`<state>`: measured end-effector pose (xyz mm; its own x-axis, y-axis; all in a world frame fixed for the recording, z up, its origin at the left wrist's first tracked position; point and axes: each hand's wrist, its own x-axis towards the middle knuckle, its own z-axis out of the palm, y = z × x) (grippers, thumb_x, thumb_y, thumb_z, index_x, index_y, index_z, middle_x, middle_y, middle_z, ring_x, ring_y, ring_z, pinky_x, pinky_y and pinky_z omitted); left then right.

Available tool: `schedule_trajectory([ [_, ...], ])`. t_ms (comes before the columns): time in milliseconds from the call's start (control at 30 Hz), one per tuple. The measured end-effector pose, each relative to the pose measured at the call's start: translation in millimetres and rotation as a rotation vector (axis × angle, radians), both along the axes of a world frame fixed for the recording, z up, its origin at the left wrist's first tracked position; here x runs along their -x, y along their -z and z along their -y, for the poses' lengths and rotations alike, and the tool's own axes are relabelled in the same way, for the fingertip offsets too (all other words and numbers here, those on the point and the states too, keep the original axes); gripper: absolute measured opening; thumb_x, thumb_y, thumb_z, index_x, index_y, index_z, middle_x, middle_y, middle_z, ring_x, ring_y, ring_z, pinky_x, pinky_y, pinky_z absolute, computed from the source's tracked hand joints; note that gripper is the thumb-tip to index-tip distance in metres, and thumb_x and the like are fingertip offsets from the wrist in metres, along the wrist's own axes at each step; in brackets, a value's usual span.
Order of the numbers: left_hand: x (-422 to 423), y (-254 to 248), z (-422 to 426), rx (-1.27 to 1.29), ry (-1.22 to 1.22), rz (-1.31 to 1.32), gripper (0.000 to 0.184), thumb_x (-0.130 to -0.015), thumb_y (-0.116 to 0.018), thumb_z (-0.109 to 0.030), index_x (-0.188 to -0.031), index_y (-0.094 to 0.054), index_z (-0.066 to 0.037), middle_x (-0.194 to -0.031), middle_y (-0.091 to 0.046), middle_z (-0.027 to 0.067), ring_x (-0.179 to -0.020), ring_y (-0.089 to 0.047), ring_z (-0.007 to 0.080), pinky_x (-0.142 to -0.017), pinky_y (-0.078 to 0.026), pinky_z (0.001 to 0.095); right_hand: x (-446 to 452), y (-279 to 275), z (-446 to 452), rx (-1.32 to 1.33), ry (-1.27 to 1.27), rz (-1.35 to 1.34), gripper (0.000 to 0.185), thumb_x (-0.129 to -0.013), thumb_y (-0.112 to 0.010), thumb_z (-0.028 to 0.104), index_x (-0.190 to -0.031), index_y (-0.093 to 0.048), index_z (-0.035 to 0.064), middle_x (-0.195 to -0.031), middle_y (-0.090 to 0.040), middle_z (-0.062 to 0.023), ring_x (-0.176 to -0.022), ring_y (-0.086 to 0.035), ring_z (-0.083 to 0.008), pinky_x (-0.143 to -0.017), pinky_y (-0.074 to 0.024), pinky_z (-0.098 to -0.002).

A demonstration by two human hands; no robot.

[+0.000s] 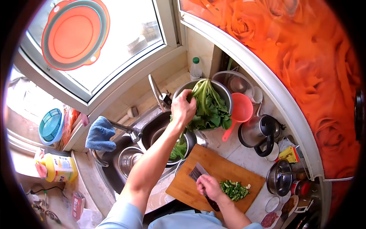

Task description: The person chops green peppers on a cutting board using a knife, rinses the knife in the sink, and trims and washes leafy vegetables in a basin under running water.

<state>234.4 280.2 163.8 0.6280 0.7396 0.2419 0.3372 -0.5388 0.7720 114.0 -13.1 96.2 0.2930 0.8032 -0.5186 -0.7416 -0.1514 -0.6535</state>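
Observation:
My left hand (pixel 183 108) is stretched out over a metal bowl (pixel 228 98), its fingers closed on a bunch of leafy greens (pixel 209 110). The pale stems point toward the window, and the leaves hang over the bowl's near side. My right hand (pixel 209 186) grips a kitchen knife (pixel 197 171) above the wooden cutting board (pixel 183 187). The knife's blade points away from me, toward the sink. Right of that hand, a pile of chopped greens (pixel 234 190) lies on the board.
Left of the board is a sink (pixel 114 173) with a faucet (pixel 127 128); more greens (pixel 178 149) sit in a pot there. A red ladle (pixel 241 108), a kettle (pixel 253 131) and a dark pan (pixel 280 177) crowd the right side. A bottle (pixel 196 68) stands behind the bowl.

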Motion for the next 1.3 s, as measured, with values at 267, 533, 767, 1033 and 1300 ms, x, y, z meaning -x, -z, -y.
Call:
schedule_trajectory([
  [267,81.6,-51.7,52.5,0.115,0.028,0.262,0.025,-0.082,-0.065,-0.007,-0.106,-0.060,-0.002,-0.101,-0.069,0.0183,-0.089,-0.067,0.0323,-0.081,-0.052,0.0382,-114.4,-91.5,-58.7,-0.153,0.315,0.716,0.026,-0.103,-0.049,0.025,-0.109,-0.057,0.0013,-0.070,-0.050,0.0019,-0.057,-0.043,-0.0043,-0.050,-0.0366,-0.0205],
  [533,172.8,-40.4,61.6,0.597,0.137,0.272,0.028,-0.077,-0.070,-0.001,-0.101,-0.056,-0.004,-0.096,-0.063,0.0040,-0.084,-0.060,0.0093,-0.073,-0.049,0.0256,-97.5,-142.3,-139.8,-0.277,0.122,1.143,0.023,-0.095,-0.064,0.022,-0.095,-0.062,-0.0008,-0.068,-0.059,-0.0033,-0.062,-0.053,-0.0084,-0.057,-0.0440,-0.0256],
  [767,305.6,1.6,35.0,1.121,0.222,0.156,0.026,-0.083,-0.075,-0.009,-0.107,-0.066,-0.003,-0.086,-0.062,-0.0024,-0.077,-0.057,0.0059,-0.070,-0.046,0.0220,-32.9,-116.3,-156.3,-0.289,-0.078,0.771,0.016,-0.097,-0.060,0.015,-0.091,-0.061,0.0001,-0.075,-0.060,0.0019,-0.068,-0.050,-0.0031,-0.060,-0.0432,-0.0215],
  [1033,390.2,130.0,43.6,0.815,0.088,0.124,0.024,-0.092,-0.065,-0.016,-0.112,-0.067,-0.003,-0.105,-0.068,0.0032,-0.092,-0.061,0.0081,-0.082,-0.051,0.0257,38.1,-51.9,-134.8,0.014,-0.157,0.905,0.019,-0.096,-0.060,0.018,-0.089,-0.062,0.0006,-0.068,-0.056,0.0020,-0.062,-0.047,-0.0044,-0.054,-0.0394,-0.0232],
  [1300,462.0,91.6,55.7,0.786,-0.003,-0.147,0.063,-0.083,-0.075,-0.032,-0.138,-0.054,-0.010,-0.132,-0.059,0.0063,-0.112,-0.058,0.0179,-0.090,-0.051,0.0311,53.6,-24.5,-98.6,0.132,0.001,0.516,0.015,-0.101,-0.053,0.020,-0.095,-0.058,0.0066,-0.065,-0.051,0.0014,-0.049,-0.045,-0.0057,-0.043,-0.0362,-0.0199],
])
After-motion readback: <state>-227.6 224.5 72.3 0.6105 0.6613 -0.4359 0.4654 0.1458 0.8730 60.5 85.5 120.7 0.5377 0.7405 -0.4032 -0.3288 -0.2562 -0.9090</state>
